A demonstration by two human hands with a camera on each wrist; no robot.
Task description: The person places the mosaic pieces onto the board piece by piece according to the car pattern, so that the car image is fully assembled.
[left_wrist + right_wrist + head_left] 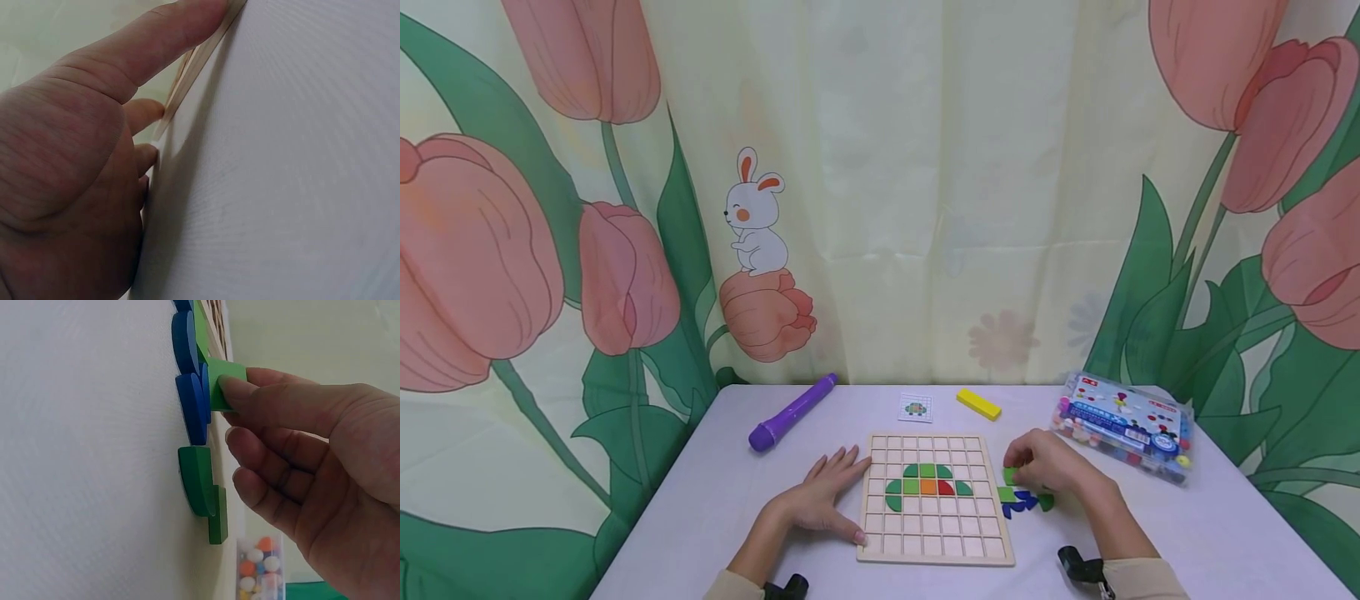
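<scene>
My left hand (822,498) rests at the left edge of a wooden grid board (936,547), fingers straight and spread. In the left wrist view its thumb (181,28) touches the board's side. On the board, green, orange and red pieces (928,486) form a small figure. Right of the board, my right hand (1051,463) pinches a light green square piece (226,384) between thumb and finger. Close below it lie blue curved pieces (192,407) and a dark green quarter-round piece (197,480), with another light green square (1006,494) beside the board.
A pattern card (915,408) and a yellow block (978,404) lie behind the board. To the left is a purple microphone (792,414). A clear case of coloured balls (1123,425) stands at the back right. A printed curtain hangs behind the table.
</scene>
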